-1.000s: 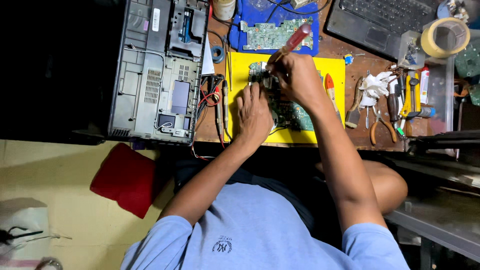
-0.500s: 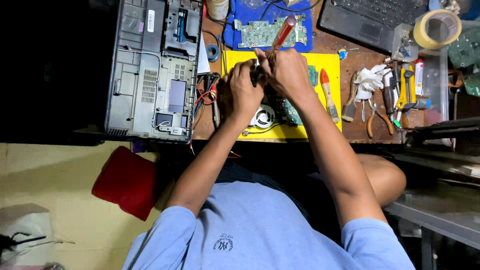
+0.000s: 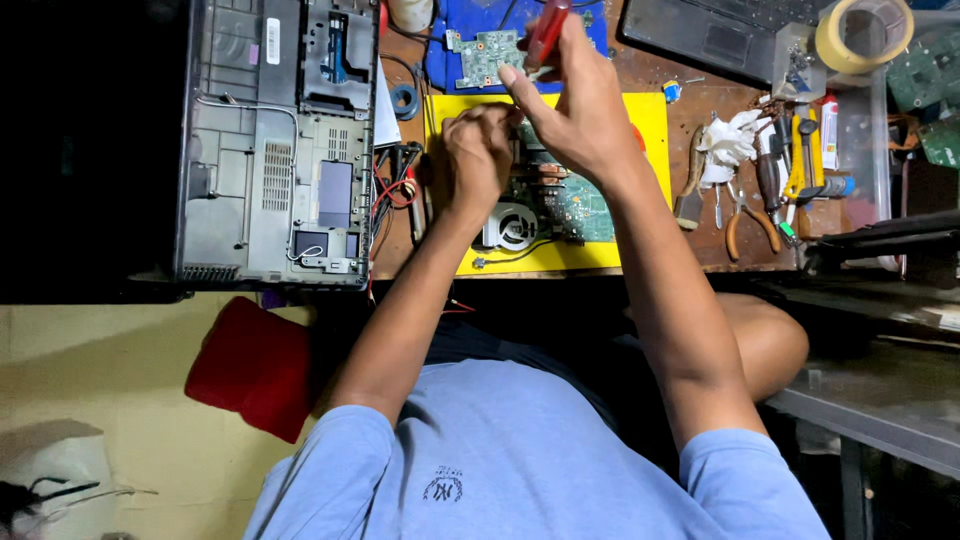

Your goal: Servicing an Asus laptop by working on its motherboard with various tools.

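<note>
Both hands work over a green circuit board (image 3: 575, 205) that lies on a yellow mat (image 3: 652, 135) on the table (image 3: 700, 255). The right hand (image 3: 580, 110) is closed around a red-handled screwdriver (image 3: 547, 30), whose handle sticks up past the far edge of the mat; its tip is hidden behind the fingers. The left hand (image 3: 478, 160) is curled shut and rests on the left part of the board, just beside the right hand; whether it grips anything I cannot tell. A round grey fan (image 3: 510, 228) sits at the near left corner of the board, just below the left hand.

Far of the hands, a smaller green board (image 3: 482, 55) lies on a blue mat (image 3: 445, 70). To the left stands an opened grey laptop shell (image 3: 275, 150) bearing a small white rectangular label (image 3: 272, 27) near its far edge. To the right of the yellow mat lie pliers with orange grips (image 3: 745, 225), a crumpled white cloth (image 3: 728, 140) and a yellow-handled tool (image 3: 797, 150). A roll of tan tape (image 3: 862, 35) lies at the far right. A red cushion (image 3: 255, 365) sits near the person's left arm, off the table.
</note>
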